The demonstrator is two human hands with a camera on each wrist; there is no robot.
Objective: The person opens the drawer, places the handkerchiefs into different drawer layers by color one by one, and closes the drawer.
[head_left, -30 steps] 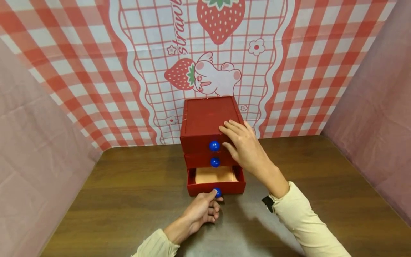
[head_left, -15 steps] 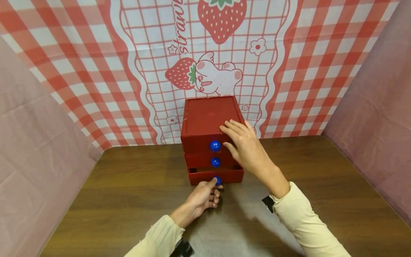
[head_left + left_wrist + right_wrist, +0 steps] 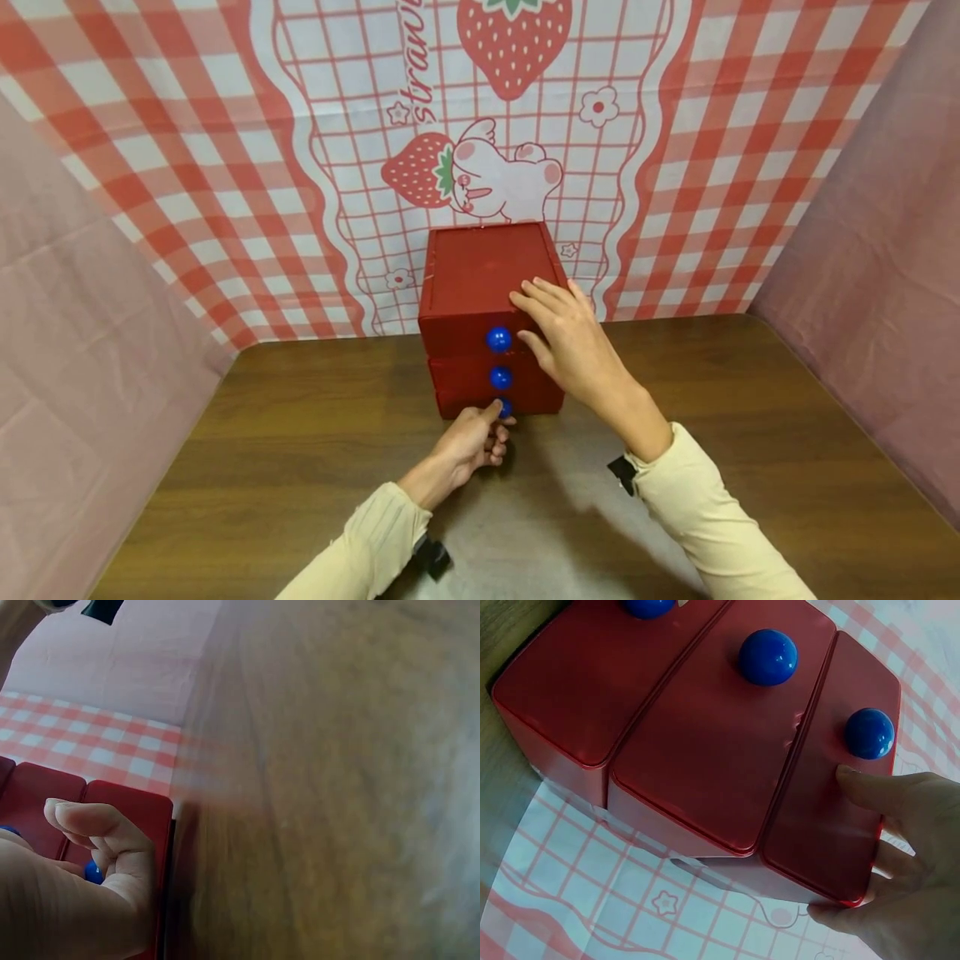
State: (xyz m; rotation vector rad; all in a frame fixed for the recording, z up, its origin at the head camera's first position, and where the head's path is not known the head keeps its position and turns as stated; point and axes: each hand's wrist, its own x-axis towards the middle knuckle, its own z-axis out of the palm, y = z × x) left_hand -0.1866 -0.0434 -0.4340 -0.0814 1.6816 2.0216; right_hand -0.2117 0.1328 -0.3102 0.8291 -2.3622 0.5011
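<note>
A red cabinet [image 3: 487,267] of three stacked drawers stands on the table, each drawer front bearing a round blue knob. My left hand [image 3: 465,440] pinches the lowest knob [image 3: 506,409] between thumb and fingers. The bottom drawer front [image 3: 592,682] sits against the cabinet, and its inside is hidden. My right hand [image 3: 572,343] rests on the cabinet's upper right edge, fingers laid over the top and thumb [image 3: 862,787] against the top drawer front. Just beside that thumb is the top knob [image 3: 869,733]; the middle knob [image 3: 768,658] is untouched.
The cabinet stands on a brown wood-grain table [image 3: 300,433]. Behind it hangs a red-and-white checked cloth [image 3: 217,167] with strawberry prints. Plain pink cloths [image 3: 90,275] close off both sides.
My left hand has pushed the bottom drawer inward by its knob, from well pulled out to in against the cabinet; the light-coloured content is now hidden. The right hand stays in place.
</note>
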